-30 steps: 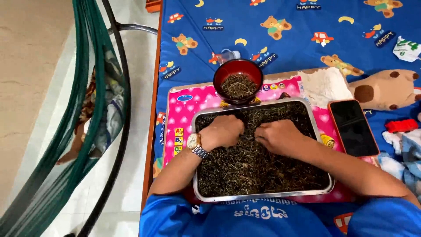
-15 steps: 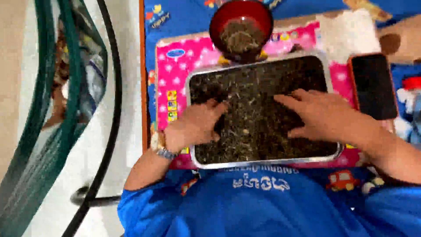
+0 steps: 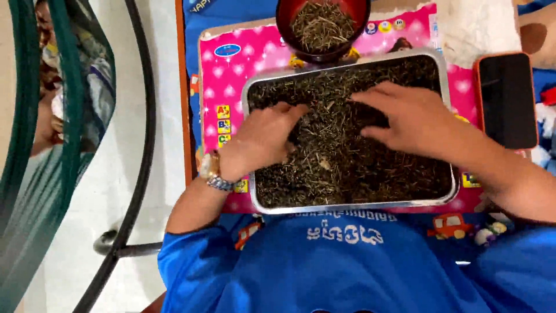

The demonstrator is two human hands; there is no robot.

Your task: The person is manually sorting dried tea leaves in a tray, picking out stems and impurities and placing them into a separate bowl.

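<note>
Change: both hands sit higher in view than before.
Left hand (image 3: 263, 142): fingers curled, resting in dried herbs (image 3: 347, 168).
Right hand (image 3: 414, 119): fingers spread flat on herbs.
Herbs: fill metal tray (image 3: 347, 207) on pink mat (image 3: 223, 75).
Surroundings: red bowl (image 3: 322, 26), phone (image 3: 508, 99), green hammock (image 3: 52, 174).

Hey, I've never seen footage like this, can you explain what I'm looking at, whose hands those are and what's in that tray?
The picture comes from a camera worn on a person's head, looking down at their own two bare hands. The left hand, with a wristwatch, and the right hand both rest in a metal tray filled with dark dried plant bits. Neither hand clearly grips anything. The tray sits on a pink mat. Above it stands a red bowl of similar bits, and a phone lies to the right.
</note>
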